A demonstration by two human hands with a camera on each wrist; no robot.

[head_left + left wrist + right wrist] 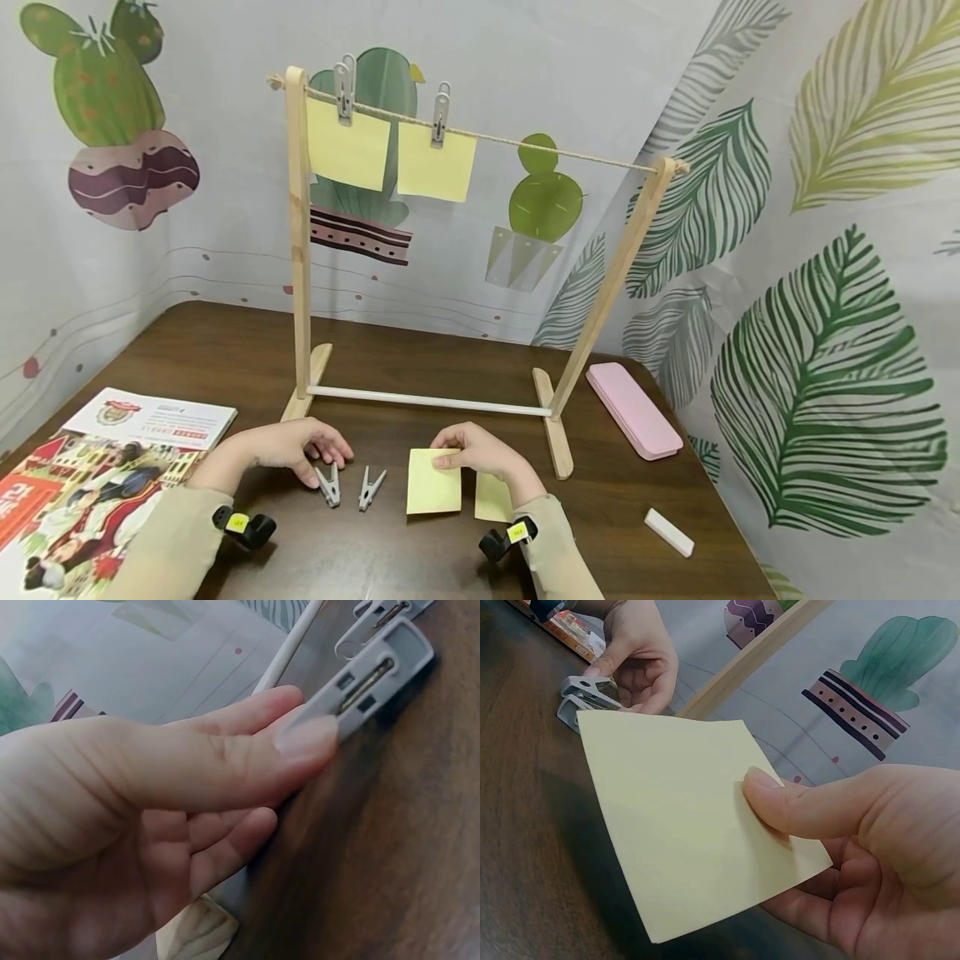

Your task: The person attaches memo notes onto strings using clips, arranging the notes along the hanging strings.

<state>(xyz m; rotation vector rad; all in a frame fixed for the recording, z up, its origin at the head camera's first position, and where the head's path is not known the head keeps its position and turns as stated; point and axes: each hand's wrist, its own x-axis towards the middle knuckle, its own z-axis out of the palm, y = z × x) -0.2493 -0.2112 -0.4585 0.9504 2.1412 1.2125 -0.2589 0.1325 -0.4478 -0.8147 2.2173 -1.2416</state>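
My left hand (296,443) pinches one end of a grey clothespin (375,682) between thumb and fingers, low over the table. Just to its right lies a second grey clothespin (370,488). My right hand (483,454) holds a yellow paper note (667,825), thumb on its face and fingers behind; the note is lifted off the table. Partly under the right wrist, another yellow note (492,498) lies on the table. Two yellow notes, a left one (348,150) and a right one (437,165), hang from the rope by grey clothespins.
A wooden frame (300,250) with a rope (570,152) on top and a white bottom bar (427,402) stands behind the hands. Magazines (105,492) lie at left. A pink case (633,410) and a white eraser (669,533) lie at right on the brown table (360,558).
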